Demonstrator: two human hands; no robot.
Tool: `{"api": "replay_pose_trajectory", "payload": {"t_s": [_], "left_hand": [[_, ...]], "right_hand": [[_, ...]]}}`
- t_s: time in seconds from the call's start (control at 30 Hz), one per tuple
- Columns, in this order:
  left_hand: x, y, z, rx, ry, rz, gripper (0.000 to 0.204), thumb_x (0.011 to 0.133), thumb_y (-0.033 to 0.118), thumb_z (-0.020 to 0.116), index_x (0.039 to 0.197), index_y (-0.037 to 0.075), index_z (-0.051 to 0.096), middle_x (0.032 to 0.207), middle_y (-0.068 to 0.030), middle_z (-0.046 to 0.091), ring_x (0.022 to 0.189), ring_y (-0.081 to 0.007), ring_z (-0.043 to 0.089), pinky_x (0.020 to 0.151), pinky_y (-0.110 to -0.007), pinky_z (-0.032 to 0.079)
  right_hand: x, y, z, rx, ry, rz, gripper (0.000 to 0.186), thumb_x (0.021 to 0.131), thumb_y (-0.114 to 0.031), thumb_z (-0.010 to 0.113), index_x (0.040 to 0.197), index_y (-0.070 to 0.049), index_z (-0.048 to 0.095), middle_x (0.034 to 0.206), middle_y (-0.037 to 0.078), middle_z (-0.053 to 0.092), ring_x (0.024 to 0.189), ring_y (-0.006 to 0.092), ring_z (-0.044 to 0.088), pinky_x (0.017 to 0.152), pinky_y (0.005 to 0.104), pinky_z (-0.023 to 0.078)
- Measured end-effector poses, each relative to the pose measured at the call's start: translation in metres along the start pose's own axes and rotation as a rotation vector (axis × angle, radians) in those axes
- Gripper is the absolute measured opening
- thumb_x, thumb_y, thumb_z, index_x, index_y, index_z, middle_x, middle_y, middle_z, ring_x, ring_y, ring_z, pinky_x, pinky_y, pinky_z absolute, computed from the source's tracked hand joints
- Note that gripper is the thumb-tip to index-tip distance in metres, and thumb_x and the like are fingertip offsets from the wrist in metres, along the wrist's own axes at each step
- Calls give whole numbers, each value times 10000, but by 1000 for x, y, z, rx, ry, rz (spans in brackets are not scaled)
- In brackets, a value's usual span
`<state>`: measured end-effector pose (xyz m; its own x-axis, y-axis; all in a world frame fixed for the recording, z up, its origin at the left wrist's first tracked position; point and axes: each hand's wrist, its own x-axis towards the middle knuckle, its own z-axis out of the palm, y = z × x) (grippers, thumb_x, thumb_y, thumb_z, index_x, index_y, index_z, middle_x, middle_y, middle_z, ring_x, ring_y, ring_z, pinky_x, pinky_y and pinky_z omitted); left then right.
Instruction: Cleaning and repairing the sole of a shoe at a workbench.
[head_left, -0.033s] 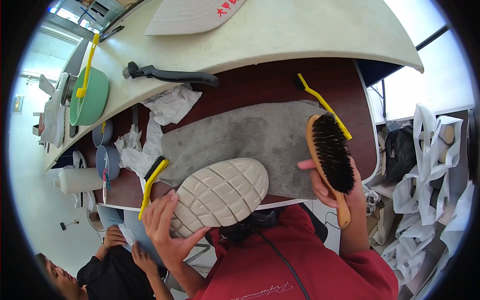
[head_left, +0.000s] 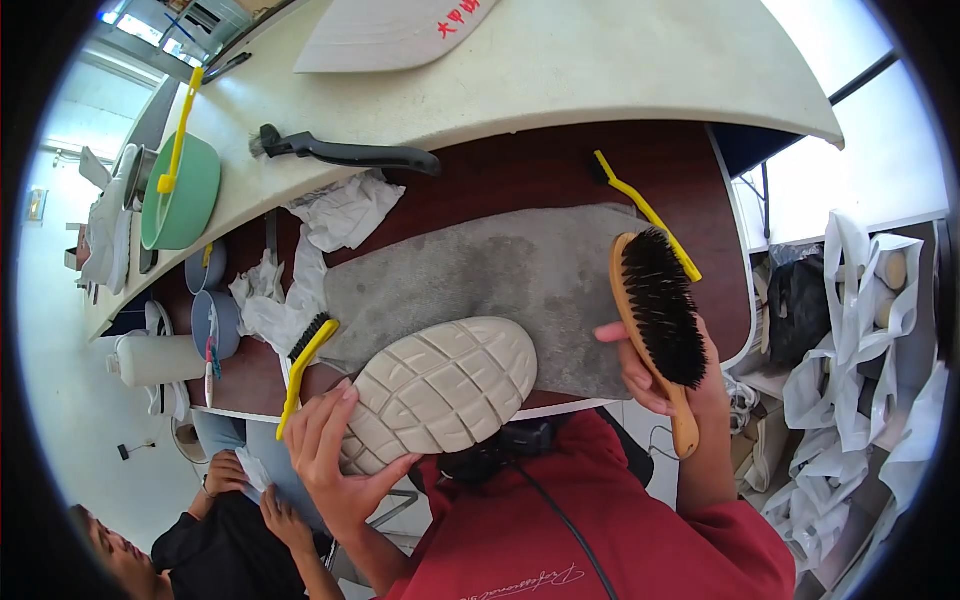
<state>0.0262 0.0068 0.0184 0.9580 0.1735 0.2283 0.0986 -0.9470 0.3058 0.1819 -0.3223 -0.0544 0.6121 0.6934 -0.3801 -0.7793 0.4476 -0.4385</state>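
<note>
In my left hand (head_left: pixel 330 445) is a shoe (head_left: pixel 445 390), its pale beige, grooved sole turned up toward me. My fingers wrap one end of it; the upper is hidden underneath. A wooden shoe brush (head_left: pixel 660 310) with dense black bristles is gripped in my right hand (head_left: pixel 645 380), bristles facing up and handle pointing down toward my wrist. Under and beyond the shoe lies a grey cloth (head_left: pixel 480 260) with darker damp-looking patches. Close to my left fingers rests a small yellow brush (head_left: pixel 302 380) with black bristles. Another yellow brush (head_left: pixel 655 215) lies beyond the wooden one.
A raised cream shelf (head_left: pixel 600 75) crosses the far side, bearing a black-handled brush (head_left: pixel 360 153), a green bowl (head_left: pixel 195 200) and a white cap (head_left: pixel 380 40). Crumpled white paper (head_left: pixel 345 210) lies left. Another person (head_left: pixel 230 540) sits lower left. White bags (head_left: pixel 850 300) fill shelving at right.
</note>
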Motion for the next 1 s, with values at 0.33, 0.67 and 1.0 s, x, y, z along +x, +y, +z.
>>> {"api": "replay_pose_trajectory", "payload": {"t_s": [0.33, 0.67, 1.0], "left_hand": [[2, 3, -3, -19, 32, 0, 753, 618, 477, 895, 1218, 64, 705, 1231, -99, 700, 1130, -321, 620, 1031, -452, 408], [-5, -10, -28, -101, -96, 109, 679, 784, 513, 790, 1282, 75, 647, 1365, -117, 592, 1259, -323, 550, 1101, -495, 385], [4, -21, -41, -491, 333, 188, 697, 918, 545, 661, 1371, 19, 590, 1450, -193, 527, 1320, -381, 511, 1132, -465, 363]], "right_hand": [[4, -2, 23, -468, 133, -181, 981, 955, -776, 301, 1459, 59, 408, 641, 152, 589, 360, 169, 472, 321, 248, 361], [36, 9, 111, -435, -74, -109, 324, 802, -154, 661, 1016, 26, 497, 692, 88, 500, 447, 88, 451, 349, 222, 355], [57, 62, 148, -259, -463, -117, 544, 979, -393, 585, 1333, -7, 435, 951, 96, 586, 477, 101, 467, 372, 207, 368]]}}
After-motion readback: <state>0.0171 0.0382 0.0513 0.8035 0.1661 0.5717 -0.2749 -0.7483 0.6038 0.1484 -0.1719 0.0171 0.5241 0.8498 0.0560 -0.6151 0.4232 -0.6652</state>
